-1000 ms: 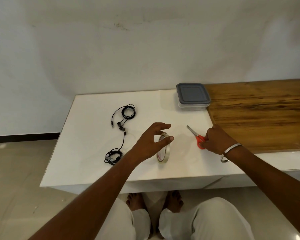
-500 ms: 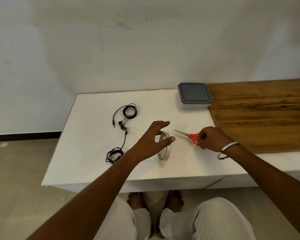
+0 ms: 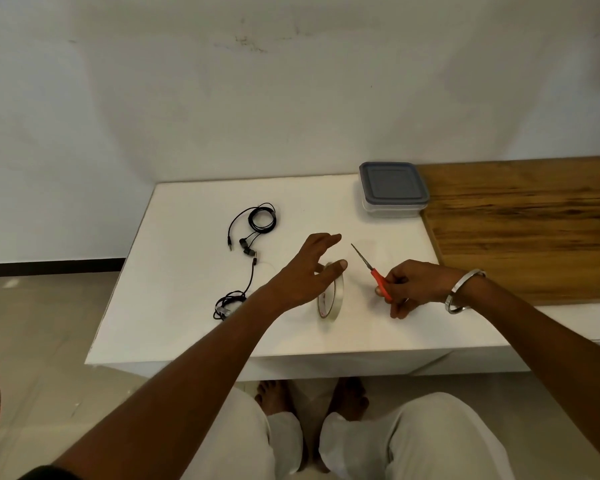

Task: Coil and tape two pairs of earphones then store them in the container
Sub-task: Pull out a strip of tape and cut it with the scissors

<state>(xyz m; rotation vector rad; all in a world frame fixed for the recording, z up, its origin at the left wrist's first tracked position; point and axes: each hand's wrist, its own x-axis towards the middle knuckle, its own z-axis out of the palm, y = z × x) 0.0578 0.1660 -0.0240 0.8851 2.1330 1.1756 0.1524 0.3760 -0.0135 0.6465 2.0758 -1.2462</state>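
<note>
Two black earphones lie on the white table (image 3: 187, 306): one loosely coiled earphone (image 3: 262, 220) at the back and one bunched earphone (image 3: 227, 303) nearer the front edge, partly behind my left forearm. A clear tape roll (image 3: 331, 303) stands on its edge mid-table. My left hand (image 3: 302, 275) is at its top, thumb over the rim, other fingers spread behind it. My right hand (image 3: 416, 285) grips the red handles of the scissors (image 3: 369, 266), whose closed blades point up-left, just right of the roll. The lidded container (image 3: 392, 188) sits at the back.
A wooden board (image 3: 527, 230) covers the surface to the right of the container. The wall rises directly behind the table. My knees and bare feet are below the front edge. A metal bangle (image 3: 463, 289) sits on my right wrist.
My right hand lifted the scissors off the table and brought them nearer the tape roll, the blades swinging about. My left hand stayed on the roll.
</note>
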